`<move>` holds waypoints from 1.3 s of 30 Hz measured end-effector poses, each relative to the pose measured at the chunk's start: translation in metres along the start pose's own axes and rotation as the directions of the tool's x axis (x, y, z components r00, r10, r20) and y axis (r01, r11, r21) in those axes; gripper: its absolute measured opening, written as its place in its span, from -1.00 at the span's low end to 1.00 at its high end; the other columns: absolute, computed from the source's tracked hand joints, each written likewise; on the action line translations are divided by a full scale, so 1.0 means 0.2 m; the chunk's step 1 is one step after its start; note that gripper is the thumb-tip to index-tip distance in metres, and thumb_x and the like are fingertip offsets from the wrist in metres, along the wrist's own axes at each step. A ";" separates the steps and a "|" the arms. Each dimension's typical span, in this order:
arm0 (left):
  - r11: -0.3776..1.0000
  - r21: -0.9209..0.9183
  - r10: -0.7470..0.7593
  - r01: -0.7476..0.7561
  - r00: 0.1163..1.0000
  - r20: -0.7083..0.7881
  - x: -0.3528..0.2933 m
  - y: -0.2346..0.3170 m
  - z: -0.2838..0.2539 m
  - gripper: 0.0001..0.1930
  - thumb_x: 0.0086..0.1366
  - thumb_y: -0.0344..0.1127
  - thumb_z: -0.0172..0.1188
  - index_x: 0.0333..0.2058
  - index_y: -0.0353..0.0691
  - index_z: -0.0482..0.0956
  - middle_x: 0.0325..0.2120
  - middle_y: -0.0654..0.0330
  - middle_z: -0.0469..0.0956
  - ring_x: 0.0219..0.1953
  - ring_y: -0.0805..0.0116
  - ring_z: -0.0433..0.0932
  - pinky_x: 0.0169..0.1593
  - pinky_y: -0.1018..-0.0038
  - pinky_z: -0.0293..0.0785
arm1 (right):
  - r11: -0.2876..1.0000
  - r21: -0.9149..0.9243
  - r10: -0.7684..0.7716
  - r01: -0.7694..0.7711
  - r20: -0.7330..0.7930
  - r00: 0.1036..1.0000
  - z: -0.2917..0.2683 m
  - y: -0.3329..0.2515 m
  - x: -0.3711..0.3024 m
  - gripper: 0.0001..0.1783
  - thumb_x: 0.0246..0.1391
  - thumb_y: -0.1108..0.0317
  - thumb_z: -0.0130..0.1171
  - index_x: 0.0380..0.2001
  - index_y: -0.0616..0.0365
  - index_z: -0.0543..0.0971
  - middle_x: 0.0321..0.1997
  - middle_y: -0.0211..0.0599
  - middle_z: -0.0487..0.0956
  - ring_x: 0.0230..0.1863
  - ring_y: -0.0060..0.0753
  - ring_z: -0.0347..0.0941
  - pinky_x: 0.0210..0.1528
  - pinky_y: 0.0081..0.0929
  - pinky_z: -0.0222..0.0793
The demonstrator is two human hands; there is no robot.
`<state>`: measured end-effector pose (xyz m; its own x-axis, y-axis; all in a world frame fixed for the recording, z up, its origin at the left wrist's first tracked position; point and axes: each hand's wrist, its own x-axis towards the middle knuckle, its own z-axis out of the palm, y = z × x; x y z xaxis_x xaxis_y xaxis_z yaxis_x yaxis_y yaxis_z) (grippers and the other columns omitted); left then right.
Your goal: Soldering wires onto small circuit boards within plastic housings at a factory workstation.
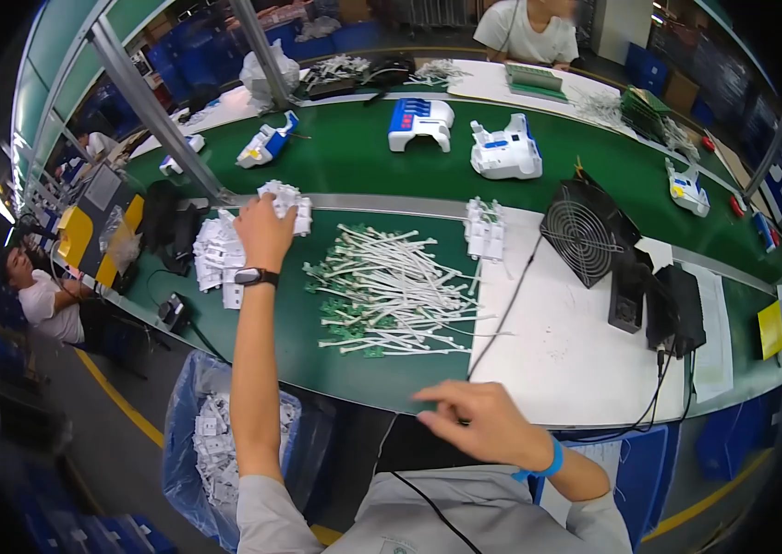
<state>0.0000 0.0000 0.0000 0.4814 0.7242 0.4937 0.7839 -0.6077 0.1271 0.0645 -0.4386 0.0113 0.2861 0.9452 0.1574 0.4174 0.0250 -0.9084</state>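
Observation:
My left hand (265, 234), with a dark band at its wrist, reaches over white plastic parts at the far left of the green work surface. Its thumb and forefinger are spread at a small cluster of white parts (289, 205); the other fingertips are partly hidden. Beside that hand lies a larger group of white plastic parts (217, 249). My right hand (483, 420), wearing a blue wristband, hovers at the near edge with thumb and forefinger apart and nothing between them. Between the hands spreads a pile of white cables with green circuit boards (395, 295).
More white parts (485, 229) stand right of the cables. A black fan (585, 231) and black power units (672, 309) occupy the right side. Behind runs a green conveyor (345, 152) carrying white-and-blue housings (506, 148). A lined bin (183, 415) holds white parts below left. Other people sit nearby.

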 end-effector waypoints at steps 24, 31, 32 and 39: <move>0.955 -0.261 -0.157 0.142 0.987 -0.038 -0.68 -0.54 0.02 -0.22 0.30 -0.15 0.29 0.38 -0.39 0.18 0.20 -0.26 0.32 0.20 -0.29 0.36 0.24 0.03 0.33 | 0.657 -0.721 -0.446 0.220 -0.137 0.885 0.66 0.47 1.40 -0.88 -0.05 0.36 0.29 -0.46 0.17 0.61 -0.24 -0.13 0.45 -0.06 -0.05 0.37 -0.02 -0.14 0.27; 0.958 -0.286 -0.075 0.035 0.988 -0.132 -0.68 -0.45 0.02 -0.27 0.34 -0.24 0.25 0.35 -0.47 0.15 0.21 -0.27 0.28 0.21 -0.30 0.34 0.25 0.04 0.31 | 0.858 -0.400 -0.483 0.323 -0.410 0.774 0.53 0.30 1.33 -0.87 0.20 0.45 0.24 -0.24 0.22 0.50 -0.19 -0.11 0.46 -0.11 -0.06 0.43 0.02 -0.16 0.36; 0.954 -0.295 -0.090 0.044 0.985 -0.145 -0.68 -0.44 0.02 -0.27 0.32 -0.27 0.28 0.32 -0.48 0.16 0.21 -0.25 0.29 0.23 -0.29 0.34 0.26 0.04 0.31 | 0.858 -0.399 -0.483 0.324 -0.412 0.773 0.50 0.25 1.32 -0.87 0.20 0.45 0.24 -0.24 0.22 0.50 -0.19 -0.11 0.46 -0.11 -0.06 0.43 0.02 -0.16 0.36; 0.950 -0.309 -0.103 0.038 0.975 -0.196 -0.70 -0.38 -0.02 -0.26 0.21 -0.25 0.38 0.24 -0.44 0.21 0.13 -0.22 0.36 0.13 -0.29 0.40 0.18 0.04 0.34 | 0.870 0.156 -0.198 0.467 -0.758 0.622 0.21 0.07 1.25 -0.88 0.43 0.43 0.01 -0.09 0.25 0.36 -0.20 -0.12 0.60 -0.17 -0.33 0.53 -0.06 -0.40 0.45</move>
<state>-0.1275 -0.0563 -0.0751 0.3122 0.7049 0.6369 0.6420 -0.6507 0.4055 0.1056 -0.1875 0.0208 0.7487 0.3363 0.5712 0.3620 0.5144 -0.7774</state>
